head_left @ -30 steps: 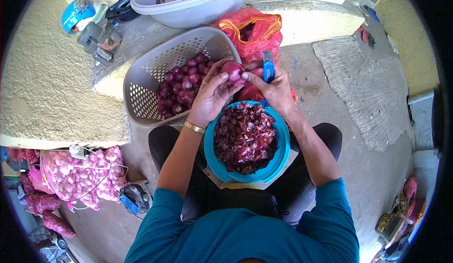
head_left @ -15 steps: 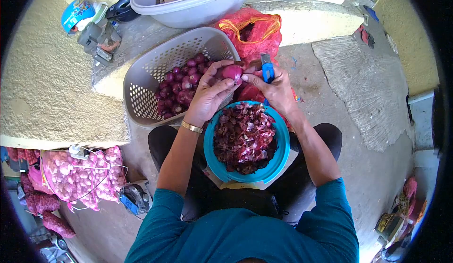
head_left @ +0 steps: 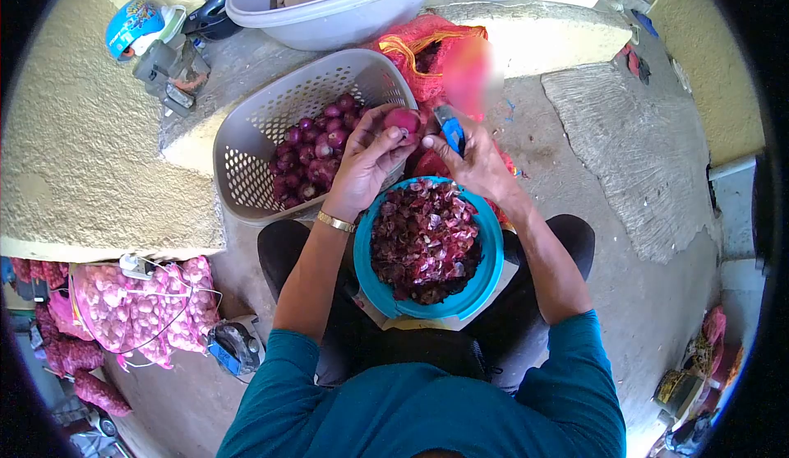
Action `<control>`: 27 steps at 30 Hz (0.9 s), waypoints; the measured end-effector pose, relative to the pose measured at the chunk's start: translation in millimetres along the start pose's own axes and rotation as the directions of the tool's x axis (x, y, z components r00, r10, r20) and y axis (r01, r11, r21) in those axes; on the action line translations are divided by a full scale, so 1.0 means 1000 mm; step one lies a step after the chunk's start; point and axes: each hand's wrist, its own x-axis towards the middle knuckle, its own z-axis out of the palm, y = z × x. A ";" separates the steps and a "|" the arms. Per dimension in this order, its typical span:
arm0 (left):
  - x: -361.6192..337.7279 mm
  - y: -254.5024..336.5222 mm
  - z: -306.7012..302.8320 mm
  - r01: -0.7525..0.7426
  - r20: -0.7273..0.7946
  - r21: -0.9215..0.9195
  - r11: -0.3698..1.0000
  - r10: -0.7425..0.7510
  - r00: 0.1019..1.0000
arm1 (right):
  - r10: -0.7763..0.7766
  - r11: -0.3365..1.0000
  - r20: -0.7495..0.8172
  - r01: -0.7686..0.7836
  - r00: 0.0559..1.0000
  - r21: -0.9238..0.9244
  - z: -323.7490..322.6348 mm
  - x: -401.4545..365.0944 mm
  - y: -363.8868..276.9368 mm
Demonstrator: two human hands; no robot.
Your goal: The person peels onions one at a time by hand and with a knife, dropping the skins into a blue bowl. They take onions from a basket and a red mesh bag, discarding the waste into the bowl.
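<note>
My left hand [head_left: 367,158] is closed around a red onion [head_left: 402,121], above the near right edge of the grey perforated basket [head_left: 238,158]. Just right of it, my right hand [head_left: 474,158] grips a blue utility knife [head_left: 451,129]; its tip points up and left, close to the onion. Below both hands, a turquoise basin [head_left: 494,252] between my knees holds a heap of dry onion skins [head_left: 426,236]. Several red onions [head_left: 315,150] lie in the basket. A red mesh sack [head_left: 415,43] stands behind my hands.
A large pale tub [head_left: 345,22] sits on the ledge beyond the basket. At the lower left are pink mesh bags of bulbs [head_left: 140,306] beside a device with a blue display [head_left: 234,347]. A rough flat slab [head_left: 616,145] lies on the floor at right.
My right hand has shifted slightly and tilted the utility knife, so its tip now leans left toward the onion. The thumb has come away from the onion, which stays in my left hand.
</note>
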 end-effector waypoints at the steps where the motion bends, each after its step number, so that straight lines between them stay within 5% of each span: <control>1: 0.001 -0.001 -0.002 -0.002 -0.001 0.000 1.000 0.002 1.000 | 0.002 0.999 0.043 0.000 0.999 -0.044 0.001 -0.001 0.003; 8: 0.007 -0.012 -0.026 0.037 -0.143 -0.181 0.983 -0.063 0.988 | -0.058 0.998 0.195 0.051 0.979 0.041 0.011 -0.010 0.015; 11: 0.005 -0.009 -0.020 0.045 -0.150 -0.210 0.977 -0.077 0.986 | 0.077 0.981 0.235 -0.115 0.969 0.154 0.008 -0.010 0.006; 14: 0.002 -0.001 -0.014 0.056 -0.085 -0.216 0.975 -0.076 0.994 | 0.018 0.996 0.227 -0.038 0.974 0.081 0.002 -0.008 -0.002; 17: 0.002 -0.003 -0.015 0.069 -0.078 -0.220 0.973 -0.088 0.993 | 0.145 0.989 0.330 -0.131 0.933 -0.065 -0.004 -0.006 -0.006; 20: 0.004 -0.006 -0.021 0.040 -0.090 -0.233 0.972 -0.063 0.994 | 0.142 0.986 0.171 -0.125 0.975 -0.108 -0.001 -0.008 -0.012; 22: 0.003 -0.004 -0.017 0.024 -0.074 -0.239 0.971 -0.043 0.996 | -0.007 0.990 -0.167 0.030 0.986 0.136 0.012 -0.005 -0.010; 23: 0.002 -0.004 -0.014 0.040 -0.078 -0.210 0.977 -0.057 0.995 | -0.007 0.990 -0.167 0.031 0.986 0.137 0.015 -0.001 -0.003; 25: 0.002 -0.006 -0.011 0.058 -0.081 -0.182 0.982 -0.074 0.994 | -0.281 0.956 -0.110 0.288 0.953 0.054 0.017 0.010 0.018; 27: 0.002 -0.010 -0.013 0.134 -0.114 -0.202 0.970 -0.159 0.981 | -0.176 0.979 -0.093 0.185 0.980 0.090 0.017 0.011 0.027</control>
